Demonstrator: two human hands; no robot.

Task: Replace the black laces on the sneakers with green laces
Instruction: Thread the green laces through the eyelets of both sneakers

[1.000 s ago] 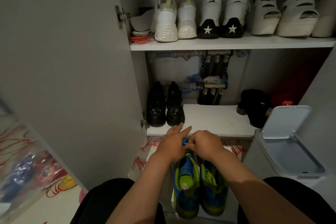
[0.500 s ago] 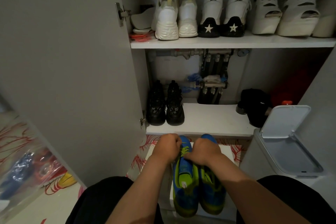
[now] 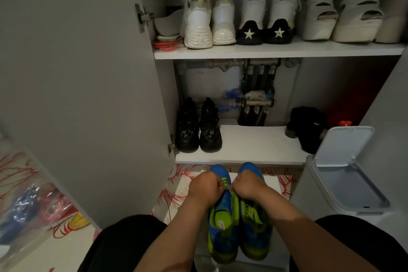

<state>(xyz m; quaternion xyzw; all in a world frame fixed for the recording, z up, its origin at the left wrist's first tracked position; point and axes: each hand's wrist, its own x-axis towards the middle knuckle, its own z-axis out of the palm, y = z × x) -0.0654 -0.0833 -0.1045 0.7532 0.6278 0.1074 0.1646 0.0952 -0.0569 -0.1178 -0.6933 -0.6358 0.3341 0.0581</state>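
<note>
A green lace [image 3: 225,181] on 1 of 2 blue sneakers [image 3: 223,229] is pinched between the curled left hand [image 3: 205,187] and right hand [image 3: 250,186].

The sneakers [image 3: 220,234] look like matt cloth, perhaps mesh. At four o'clock the bin [image 3: 306,190] is smooth matt plastic; at eleven o'clock the hinge [image 3: 141,16] is shiny metal.
</note>
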